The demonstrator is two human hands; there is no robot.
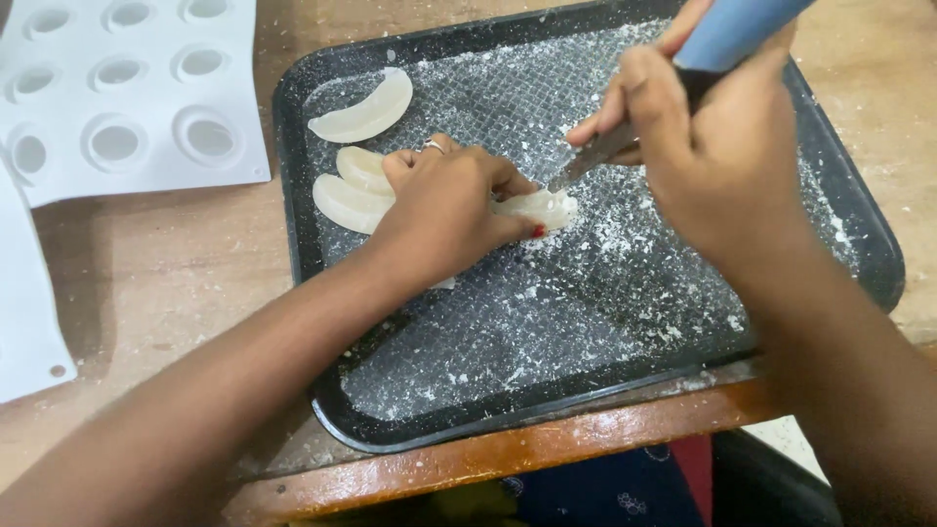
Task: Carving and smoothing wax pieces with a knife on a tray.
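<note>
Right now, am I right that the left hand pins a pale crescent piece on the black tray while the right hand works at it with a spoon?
Not quite: the tool in the right hand is a blue-handled knife, not a spoon, as the head view shows. The rest holds: the left hand pins a pale crescent piece on the black tray.

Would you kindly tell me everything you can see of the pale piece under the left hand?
The pale piece is a translucent, cream-white, waxy-looking curved slice lying flat on the dark tray, amid white crumbs. The left hand presses on it, covering most of it, so only its right end shows. The tip of the knife held in the right hand meets its upper edge.
</note>
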